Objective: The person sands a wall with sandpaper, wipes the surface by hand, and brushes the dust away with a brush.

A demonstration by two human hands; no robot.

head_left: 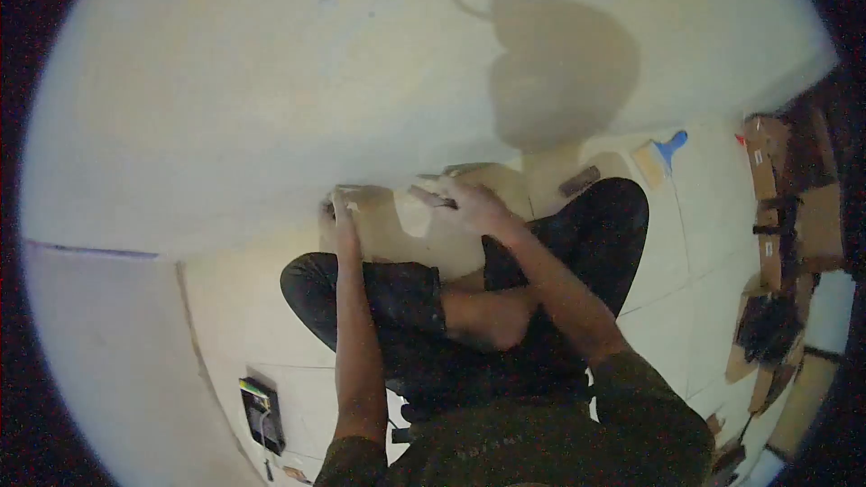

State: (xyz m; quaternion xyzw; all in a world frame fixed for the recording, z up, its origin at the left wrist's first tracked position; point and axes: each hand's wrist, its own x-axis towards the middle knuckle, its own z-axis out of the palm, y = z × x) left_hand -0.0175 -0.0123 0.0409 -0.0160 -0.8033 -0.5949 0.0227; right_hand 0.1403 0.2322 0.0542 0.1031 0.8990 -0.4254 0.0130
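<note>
Crossed legs in dark trousers rest on the tiled floor (pixel 654 293), close to a pale wall (pixel 225 81). My left hand (pixel 341 207) is near the wall's foot with its fingers bent; whether it holds anything is too blurred to tell. To its right, my right hand (pixel 465 205) has its fingers wrapped round a small flat brownish block (pixel 431 197), low by the wall. Right of that hand, a dark brown block (pixel 579 181) lies on the floor beside the knee.
A wide brush or scraper with a blue handle (pixel 669 146) lies at the right near the wall. Cardboard boxes (pixel 819 227) and a black bundle (pixel 769 328) line the far right. A black tray (pixel 262 415) with small items sits at the lower left.
</note>
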